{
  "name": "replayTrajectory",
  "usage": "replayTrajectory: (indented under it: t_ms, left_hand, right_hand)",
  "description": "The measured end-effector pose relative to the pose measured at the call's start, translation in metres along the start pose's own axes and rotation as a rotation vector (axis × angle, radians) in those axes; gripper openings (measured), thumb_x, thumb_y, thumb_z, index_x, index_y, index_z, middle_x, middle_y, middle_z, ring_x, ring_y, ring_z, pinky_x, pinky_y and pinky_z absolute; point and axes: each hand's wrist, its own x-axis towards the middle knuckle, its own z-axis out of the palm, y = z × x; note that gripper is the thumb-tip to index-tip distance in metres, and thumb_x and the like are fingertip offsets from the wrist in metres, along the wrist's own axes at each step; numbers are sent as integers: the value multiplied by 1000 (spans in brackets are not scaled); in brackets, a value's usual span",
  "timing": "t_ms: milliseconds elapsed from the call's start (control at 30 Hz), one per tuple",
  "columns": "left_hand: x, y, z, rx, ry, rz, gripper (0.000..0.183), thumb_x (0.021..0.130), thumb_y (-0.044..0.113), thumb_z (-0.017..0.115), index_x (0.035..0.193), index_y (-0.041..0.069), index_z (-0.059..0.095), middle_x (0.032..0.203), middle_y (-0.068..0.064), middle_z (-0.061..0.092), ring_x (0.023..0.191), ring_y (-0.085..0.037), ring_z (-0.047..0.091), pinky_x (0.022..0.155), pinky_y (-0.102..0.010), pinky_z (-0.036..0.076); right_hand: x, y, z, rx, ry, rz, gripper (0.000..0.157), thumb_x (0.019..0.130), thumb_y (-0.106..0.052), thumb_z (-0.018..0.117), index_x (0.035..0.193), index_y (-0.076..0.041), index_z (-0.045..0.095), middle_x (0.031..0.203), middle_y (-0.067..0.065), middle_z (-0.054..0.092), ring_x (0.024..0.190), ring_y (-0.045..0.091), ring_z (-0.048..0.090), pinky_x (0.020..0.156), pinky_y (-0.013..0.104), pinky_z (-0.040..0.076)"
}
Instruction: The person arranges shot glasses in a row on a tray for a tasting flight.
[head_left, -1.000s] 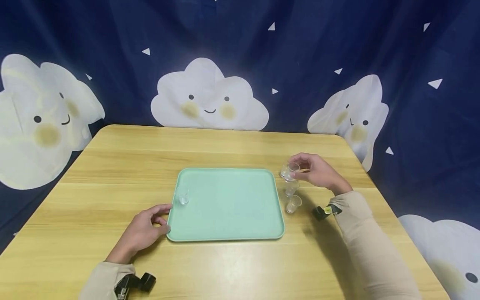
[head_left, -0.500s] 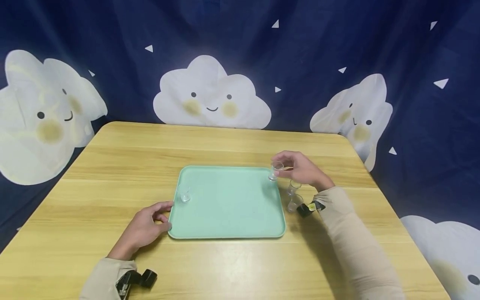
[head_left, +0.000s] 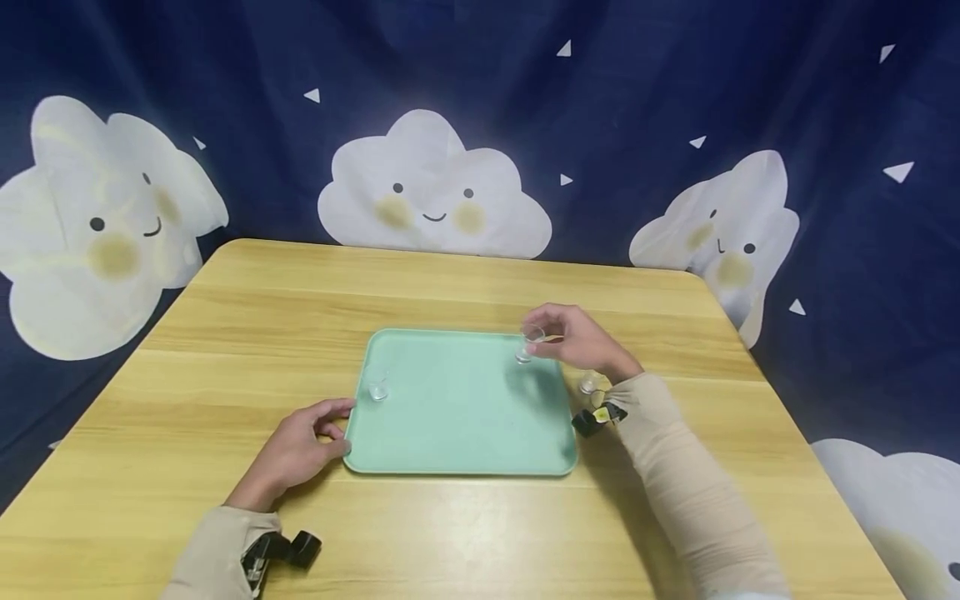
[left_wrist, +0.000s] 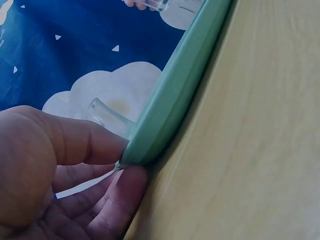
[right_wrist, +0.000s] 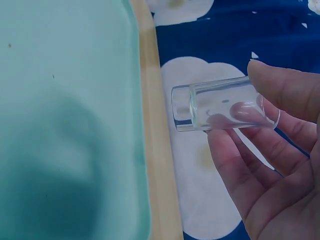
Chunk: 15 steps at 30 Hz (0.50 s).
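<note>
The left hand is spread against the edge of the tray; in the right hand a clear glass is pinched, just brought in over the tray, not yet set down.

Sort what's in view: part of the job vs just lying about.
Job:
left hand, touching the green tray
right hand, holding a clear glass
glass on the tray
glasses right of the tray, partly hidden

Just around:
wooden table
cloud-print cloth
black wrist devices
</note>
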Motion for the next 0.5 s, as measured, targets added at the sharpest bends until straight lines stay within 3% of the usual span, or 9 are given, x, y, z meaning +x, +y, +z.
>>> replayTrajectory:
  t_ms: [200,500]
  left_hand:
    - [-1,1,0,-14,-5,2,54,81,4,70,133,1,56,114,-9,63,83,-16,57,75,-34,42]
    - [1,0,-1,-16,-4,2,54,80,5,68,133,3,56,112,-7,63,83,-17,57,74,-33,43]
  right_hand:
    - [7,-1,10,3,5,12,40,84,1,71,122,5,58,116,28,60,107,31,61,93,42,47]
    - [17,-1,24,26,9,21,42,83,3,72,122,10,57,116,23,63,108,33,61,89,38,50]
